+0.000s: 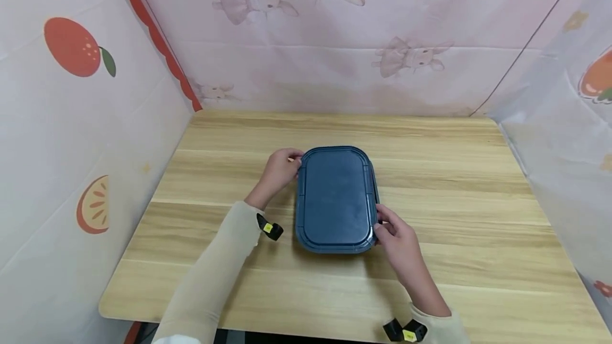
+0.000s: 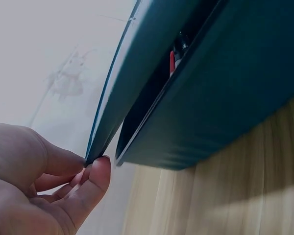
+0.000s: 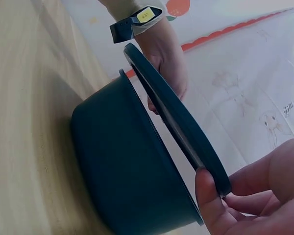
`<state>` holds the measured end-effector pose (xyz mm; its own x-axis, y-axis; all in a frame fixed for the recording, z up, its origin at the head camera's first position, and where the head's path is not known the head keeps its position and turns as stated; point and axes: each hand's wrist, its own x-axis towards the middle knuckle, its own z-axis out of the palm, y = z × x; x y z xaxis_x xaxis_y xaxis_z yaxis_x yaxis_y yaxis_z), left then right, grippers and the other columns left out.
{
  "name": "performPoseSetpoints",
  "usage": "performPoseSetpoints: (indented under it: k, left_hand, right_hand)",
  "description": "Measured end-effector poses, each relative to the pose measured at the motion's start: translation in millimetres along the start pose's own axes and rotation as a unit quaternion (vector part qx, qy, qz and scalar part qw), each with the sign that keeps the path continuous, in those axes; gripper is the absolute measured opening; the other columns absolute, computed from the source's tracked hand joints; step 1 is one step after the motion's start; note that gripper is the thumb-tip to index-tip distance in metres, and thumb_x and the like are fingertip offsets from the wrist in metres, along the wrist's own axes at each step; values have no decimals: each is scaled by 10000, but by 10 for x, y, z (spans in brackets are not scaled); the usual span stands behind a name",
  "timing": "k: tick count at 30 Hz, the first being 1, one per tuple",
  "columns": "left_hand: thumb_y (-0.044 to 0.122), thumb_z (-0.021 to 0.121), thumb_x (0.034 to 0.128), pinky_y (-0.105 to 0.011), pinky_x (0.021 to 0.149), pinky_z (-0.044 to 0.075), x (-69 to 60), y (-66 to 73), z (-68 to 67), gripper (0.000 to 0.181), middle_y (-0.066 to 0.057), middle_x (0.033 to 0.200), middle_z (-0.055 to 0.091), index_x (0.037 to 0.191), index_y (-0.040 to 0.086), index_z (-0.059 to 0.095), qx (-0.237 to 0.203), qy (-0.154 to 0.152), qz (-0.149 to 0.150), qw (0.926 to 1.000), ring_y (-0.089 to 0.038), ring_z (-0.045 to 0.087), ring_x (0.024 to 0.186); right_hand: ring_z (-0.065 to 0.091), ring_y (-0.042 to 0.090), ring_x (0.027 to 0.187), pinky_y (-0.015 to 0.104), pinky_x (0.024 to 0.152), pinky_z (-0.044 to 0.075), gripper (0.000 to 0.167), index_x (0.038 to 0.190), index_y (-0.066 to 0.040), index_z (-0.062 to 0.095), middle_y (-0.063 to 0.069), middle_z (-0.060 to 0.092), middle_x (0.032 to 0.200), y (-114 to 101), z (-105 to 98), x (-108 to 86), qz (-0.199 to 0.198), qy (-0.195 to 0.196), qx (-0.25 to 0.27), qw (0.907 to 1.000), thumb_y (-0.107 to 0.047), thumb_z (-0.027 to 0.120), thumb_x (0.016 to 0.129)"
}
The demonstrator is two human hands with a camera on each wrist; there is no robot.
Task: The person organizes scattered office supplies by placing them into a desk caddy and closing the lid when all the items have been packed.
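A dark blue lid [image 1: 337,198] lies over a deep box [image 3: 122,152] of the same colour on the table. A narrow gap shows between lid and box rim in both wrist views. My left hand [image 1: 279,169] pinches the lid's edge near its far left corner, thumb on top and fingertips below. On the near right side, my right hand [image 1: 399,240] pinches the opposite edge between thumb and fingers. Through the gap, a small red and black item [image 2: 172,61] is visible inside the box; its kind cannot be told.
The wooden table [image 1: 478,216] surrounds the box. A pink curtain with rabbit prints [image 1: 334,68] hangs behind it, and white printed sheets stand at the left [image 1: 95,137] and right [image 1: 554,94]. Each wrist wears a black strap device with a yellow label.
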<state>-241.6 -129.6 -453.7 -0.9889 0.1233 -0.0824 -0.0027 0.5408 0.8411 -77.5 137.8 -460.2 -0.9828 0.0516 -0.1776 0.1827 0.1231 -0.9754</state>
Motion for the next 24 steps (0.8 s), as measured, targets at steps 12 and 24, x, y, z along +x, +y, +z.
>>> performPoseSetpoints:
  k: [12,24]
  left_hand:
    - [169,519,1040,-341,724,574,116,131,250,294,-96,1151,661,1261,52,675,561,-161,171,9982,-206,668,839]
    - [532,454,1033,-425,1066,467,-65,1134,637,544,-60,1343,607,1358,121,601,4809,2,1380,8659,-259,532,1281]
  right_hand:
    - [610,45,990,196,818,561,440,1467,1,480,183,539,1326,116,-129,-42,448,326,524,9971,3,488,1026]
    - [588,68,1005,164,834,533,442,1489,-45,468,136,534,1377,134,-101,-57,420,579,509,9961,-59,485,1047]
